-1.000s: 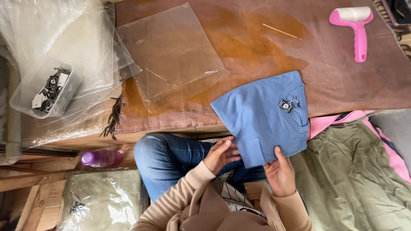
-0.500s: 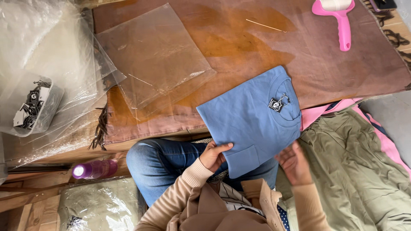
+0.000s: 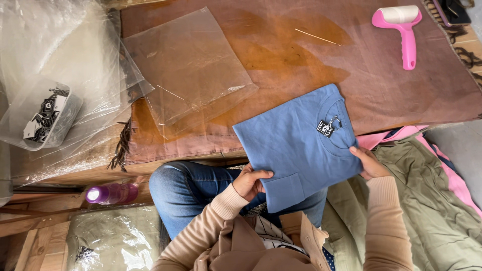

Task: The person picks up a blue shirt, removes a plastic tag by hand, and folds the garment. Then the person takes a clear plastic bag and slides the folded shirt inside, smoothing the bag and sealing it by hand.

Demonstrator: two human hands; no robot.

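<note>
Head view: a brown cloth covers the desk [image 3: 401, 95], with a clear plastic bag [image 3: 188, 65] lying flat towards its far left and a pink lint roller [image 3: 404, 30] near the far right corner. The folded blue shirt [image 3: 298, 145] overhangs the near edge, long axis slanting from the near left up to the collar (tag attached) at the right. The left hand [image 3: 253, 181] pinches its near edge; the right hand [image 3: 369, 163] grips the collar-side edge. Both are equally close.

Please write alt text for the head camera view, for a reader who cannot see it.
Both hands, left hand and right hand, hold a folded blue shirt over a brown cloth. A clear plastic bag and pink lint roller lie nearby.
</note>
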